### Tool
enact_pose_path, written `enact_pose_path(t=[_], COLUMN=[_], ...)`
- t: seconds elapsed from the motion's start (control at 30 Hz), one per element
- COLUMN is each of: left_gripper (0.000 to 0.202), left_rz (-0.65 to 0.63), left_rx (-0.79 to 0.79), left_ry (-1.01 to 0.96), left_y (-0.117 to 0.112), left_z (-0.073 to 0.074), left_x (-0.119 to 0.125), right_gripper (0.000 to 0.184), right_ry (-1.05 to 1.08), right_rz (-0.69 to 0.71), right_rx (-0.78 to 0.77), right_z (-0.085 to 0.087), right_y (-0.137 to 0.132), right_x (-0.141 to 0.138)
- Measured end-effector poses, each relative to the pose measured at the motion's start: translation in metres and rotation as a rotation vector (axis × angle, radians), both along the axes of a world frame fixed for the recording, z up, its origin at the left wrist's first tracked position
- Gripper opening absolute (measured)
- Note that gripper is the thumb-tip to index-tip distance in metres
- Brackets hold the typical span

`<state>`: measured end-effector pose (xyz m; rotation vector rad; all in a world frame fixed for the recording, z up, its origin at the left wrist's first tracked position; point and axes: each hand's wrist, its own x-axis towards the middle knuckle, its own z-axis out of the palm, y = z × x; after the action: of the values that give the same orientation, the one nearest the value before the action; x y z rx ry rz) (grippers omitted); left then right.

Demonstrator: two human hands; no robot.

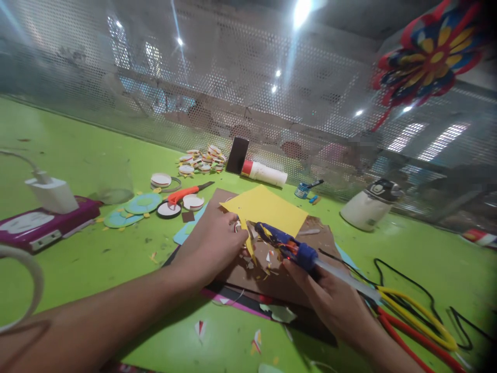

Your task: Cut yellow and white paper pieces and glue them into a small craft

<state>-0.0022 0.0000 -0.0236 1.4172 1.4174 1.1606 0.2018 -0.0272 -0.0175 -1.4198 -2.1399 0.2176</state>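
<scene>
My right hand [334, 298] grips a blue hot glue gun [285, 241], and a clear glue stick [345, 278] juts from its back. The nozzle points left, close to the fingertips of my left hand [223, 233]. Those fingers are closed in a pinch on a small white-and-red paper piece [237, 226], mostly hidden behind them. A narrow yellow paper strip [250, 242] hangs by the fingertips. Beyond both hands lies a yellow paper sheet [267, 207] on a brown board [252, 285] scattered with paper scraps.
Orange-handled scissors [182, 195] lie left, near round paper pieces [142, 203]. Behind are a pile of small paper crafts [202, 159] and a phone [237, 154] against a white tube [267, 173]. Scissors with yellow and red handles [419, 318] and a black cord [411, 280] lie right.
</scene>
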Motion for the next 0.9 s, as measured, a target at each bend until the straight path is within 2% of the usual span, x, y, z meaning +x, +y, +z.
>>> enact_pose_path(t=[0.17,0.5,0.9], left_gripper=[0.014,0.013,0.012], left_rz=[-0.012,-0.04,-0.019], left_rx=[-0.018,-0.067,-0.032], left_ry=[-0.038,-0.008,-0.024], left_y=[0.003,-0.003,-0.005], left_z=[-0.004,0.009,0.006], left_x=[0.0,0.002,0.002], right_gripper=[0.041,0.031,0.039], right_ry=[0.027,0.041,-0.011], right_rz=[0.023,0.078,0.019], right_rx=[0.004,0.038,0.046], right_z=[-0.001,-0.003,-0.001], right_y=[0.0,0.001,-0.001], right_x=[-0.003,-0.003,-0.003])
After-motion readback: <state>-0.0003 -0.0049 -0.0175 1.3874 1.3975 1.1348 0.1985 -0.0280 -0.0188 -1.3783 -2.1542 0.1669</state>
